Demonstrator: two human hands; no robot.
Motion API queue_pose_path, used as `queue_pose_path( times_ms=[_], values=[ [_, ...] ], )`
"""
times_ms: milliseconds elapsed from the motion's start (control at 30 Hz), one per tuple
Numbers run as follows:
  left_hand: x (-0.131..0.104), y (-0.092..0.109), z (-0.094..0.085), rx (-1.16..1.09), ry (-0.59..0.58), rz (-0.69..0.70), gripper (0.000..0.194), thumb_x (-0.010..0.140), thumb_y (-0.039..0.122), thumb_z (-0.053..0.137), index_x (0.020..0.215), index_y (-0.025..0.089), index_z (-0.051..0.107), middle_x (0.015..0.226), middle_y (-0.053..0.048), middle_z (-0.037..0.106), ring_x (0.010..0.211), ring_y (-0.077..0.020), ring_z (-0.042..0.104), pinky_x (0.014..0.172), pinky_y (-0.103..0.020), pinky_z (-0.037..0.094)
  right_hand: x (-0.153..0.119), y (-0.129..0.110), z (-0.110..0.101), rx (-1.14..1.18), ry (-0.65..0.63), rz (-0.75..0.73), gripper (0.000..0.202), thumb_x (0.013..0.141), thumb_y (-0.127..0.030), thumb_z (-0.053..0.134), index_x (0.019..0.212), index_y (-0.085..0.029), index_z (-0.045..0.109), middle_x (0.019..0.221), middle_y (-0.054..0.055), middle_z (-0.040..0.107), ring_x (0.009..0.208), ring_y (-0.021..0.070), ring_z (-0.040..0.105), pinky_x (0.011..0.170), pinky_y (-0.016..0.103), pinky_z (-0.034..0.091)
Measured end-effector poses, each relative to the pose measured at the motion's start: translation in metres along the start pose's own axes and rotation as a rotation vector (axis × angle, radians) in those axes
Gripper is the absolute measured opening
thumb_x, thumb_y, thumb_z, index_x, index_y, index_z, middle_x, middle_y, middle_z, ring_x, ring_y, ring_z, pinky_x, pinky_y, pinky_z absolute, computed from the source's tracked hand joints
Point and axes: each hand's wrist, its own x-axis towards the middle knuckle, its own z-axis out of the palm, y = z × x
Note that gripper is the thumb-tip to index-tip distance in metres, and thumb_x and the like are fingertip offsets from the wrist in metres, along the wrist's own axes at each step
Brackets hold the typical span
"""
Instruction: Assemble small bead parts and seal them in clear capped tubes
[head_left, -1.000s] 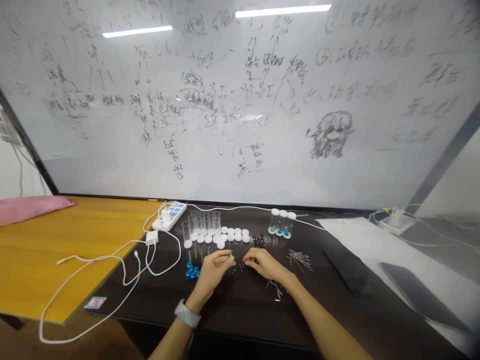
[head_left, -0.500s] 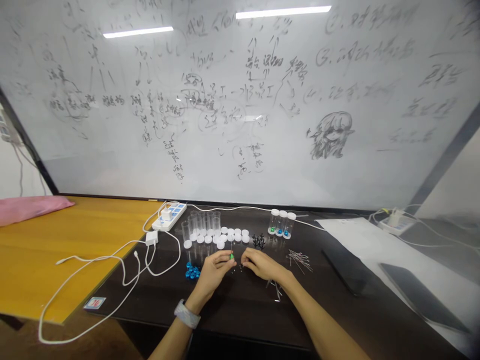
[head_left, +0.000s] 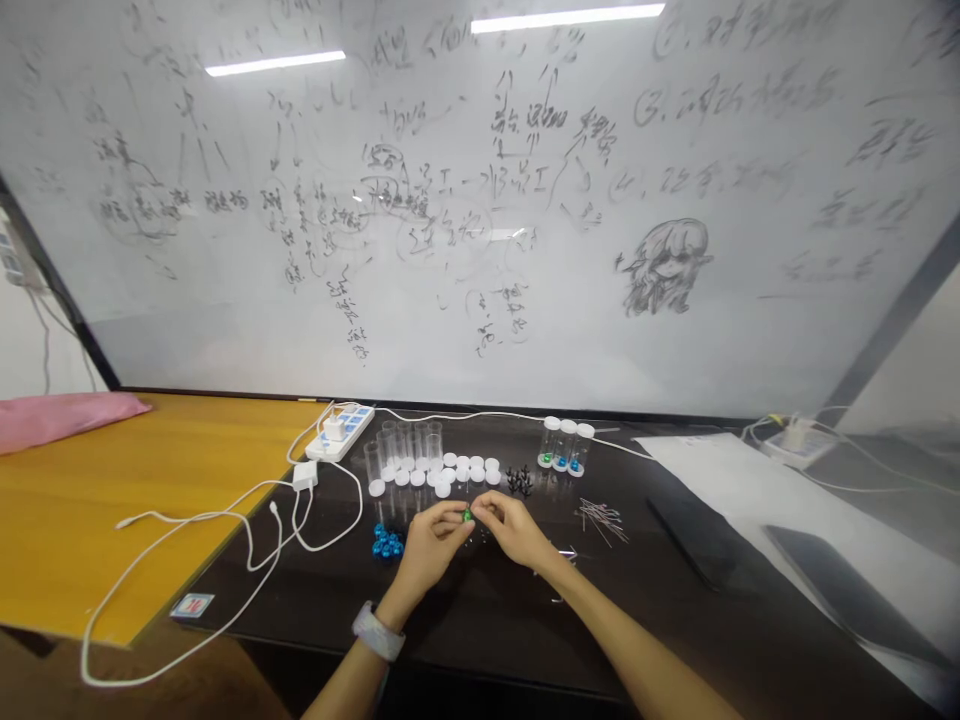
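At the lower centre of the frame, the left hand (head_left: 431, 540) pinches a green bead (head_left: 467, 514) between thumb and curled fingers, leaving hardly any gap. The right hand (head_left: 514, 528) meets it from the right side, thumb and forefinger drawn close together at the bead's edge; whether they grip some tiny part cannot be told. The bead is thus held between the two hands, just above the dark desk (head_left: 480, 625).

The step in hand looks like fine fingertip work on that bead. The next move seems to call for a steady left pinch and careful alignment by the right fingertips (the piece is small enough to slip).

Blue balls (head_left: 387, 544) sit left of the left hand. White caps (head_left: 478, 471) and black pieces (head_left: 519, 482) lie beyond the fingers, and thin pins (head_left: 602, 521) are scattered right of centre. Farther back, three capped tubes (head_left: 563, 443) stand together with green or blue contents.

Across the top of the frame, the whiteboard (head_left: 450, 335) carries handwritten Chinese characters, mostly too smeared to read reliably, with circled list markers at upper right and a sketched figure below them. A small card (head_left: 193, 605) at lower left bears red marks, illegible here. No brand name can be made out.
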Motion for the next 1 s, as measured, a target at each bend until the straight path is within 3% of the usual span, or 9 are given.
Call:
queue_pose_path(
  times_ms=[367,700,867,1000],
  values=[
    [-0.001,-0.004,0.003,0.157,0.059,0.120,0.027,0.078,0.032,0.077,0.101,0.017,0.074,0.087,-0.008,0.078,0.083,-0.0243,0.076,0.079,-0.034,0.063,-0.001,0.001,0.004,-0.048,0.055,0.001,0.023,0.094,-0.036,0.059,0.088,-0.019,0.073,0.081,0.003,0.070,0.071,0.0167,0.060,0.067,0.026,0.045],
    [-0.002,-0.005,0.004,0.162,0.064,0.154,0.025,0.079,0.030,0.076,0.101,0.018,0.074,0.092,-0.009,0.078,0.087,-0.0251,0.076,0.080,-0.037,0.064,-0.002,-0.005,0.007,-0.141,0.136,-0.057,0.021,0.094,-0.034,0.058,0.084,-0.019,0.071,0.078,0.003,0.069,0.067,0.0169,0.059,0.065,0.027,0.046],
    [-0.003,-0.005,0.003,0.146,0.053,0.138,0.026,0.080,0.031,0.076,0.102,0.018,0.074,0.093,-0.010,0.079,0.087,-0.0253,0.076,0.081,-0.037,0.064,-0.006,-0.010,0.005,-0.248,0.105,-0.154,0.021,0.099,-0.030,0.053,0.086,-0.021,0.066,0.076,0.002,0.062,0.064,0.0158,0.057,0.064,0.027,0.045],
    [-0.003,-0.007,0.003,0.121,0.042,0.135,0.025,0.080,0.030,0.075,0.102,0.017,0.073,0.095,-0.010,0.079,0.088,-0.0257,0.076,0.082,-0.038,0.063,-0.010,-0.017,0.005,-0.345,0.075,-0.230,0.020,0.102,-0.026,0.045,0.092,-0.022,0.062,0.088,0.004,0.062,0.078,0.0183,0.061,0.074,0.030,0.048]
  ],
)
